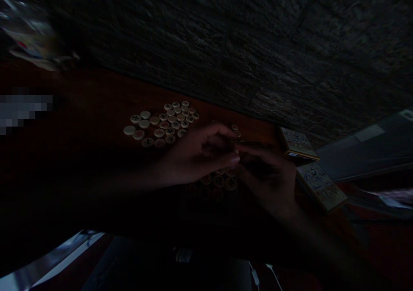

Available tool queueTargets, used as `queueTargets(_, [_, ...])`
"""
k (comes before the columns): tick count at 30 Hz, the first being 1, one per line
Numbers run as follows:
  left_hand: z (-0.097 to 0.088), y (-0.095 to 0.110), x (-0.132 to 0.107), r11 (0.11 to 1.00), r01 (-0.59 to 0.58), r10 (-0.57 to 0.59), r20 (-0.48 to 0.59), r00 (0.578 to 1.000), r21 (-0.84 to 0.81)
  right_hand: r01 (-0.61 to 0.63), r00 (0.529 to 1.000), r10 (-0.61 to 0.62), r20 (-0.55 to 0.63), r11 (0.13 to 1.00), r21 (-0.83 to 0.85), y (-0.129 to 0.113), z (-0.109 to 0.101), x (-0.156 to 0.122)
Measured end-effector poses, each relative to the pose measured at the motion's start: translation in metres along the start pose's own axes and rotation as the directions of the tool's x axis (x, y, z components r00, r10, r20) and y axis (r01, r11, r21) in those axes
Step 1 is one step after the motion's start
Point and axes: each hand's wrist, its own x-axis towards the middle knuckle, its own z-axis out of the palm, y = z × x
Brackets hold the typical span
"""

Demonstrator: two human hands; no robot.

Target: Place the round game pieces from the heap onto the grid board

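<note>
The left hand (206,155) and right hand (272,174) meet at curled fingertips; whether they pinch anything, I cannot tell. Round pieces (218,181) lie beneath them, more beyond the left. Fingertip handling seems underway; the next move calls for delicate control.

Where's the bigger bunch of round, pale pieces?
In the head view, the bigger bunch lies left of centre on the reddish-brown table, just beyond the left hand.

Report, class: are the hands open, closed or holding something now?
Left hand: loosely curled; whether it holds anything cannot be told.
Right hand: partly closed; whether it holds anything cannot be told.
</note>
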Motion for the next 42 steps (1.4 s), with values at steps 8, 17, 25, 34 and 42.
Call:
queueTargets(8, [-0.0016,-0.0020,0.0001,0.999,-0.041,0.041,0.007,0.999,0.016,0.023,0.999,-0.022,0.030,0.999,-0.028,0.0048,-0.0009,0.0017])
queueTargets(17, [-0.0010,-0.0001,-0.0002,0.998,-0.028,0.028,0.009,1.000,-0.062,0.138,0.990,-0.136,0.021,0.983,-0.124,0.0044,-0.0035,0.0020])
queueTargets(25, [-0.0017,-0.0004,-0.0011,0.999,-0.025,0.026,0.023,0.999,-0.047,0.165,0.986,-0.160,0.049,0.979,-0.116,0.0064,-0.0051,0.0026])
queueTargets(34, [-0.0009,0.0009,-0.0010,0.998,-0.029,0.030,0.014,0.999,-0.056,0.170,0.985,-0.165,0.045,0.975,-0.143,0.0053,-0.0040,0.0033])
queueTargets(42, [-0.0012,0.0008,-0.0016,0.997,-0.015,0.016,0.023,1.000,-0.071,0.222,0.974,-0.217,0.057,0.969,-0.112,0.0070,-0.0046,0.0033])
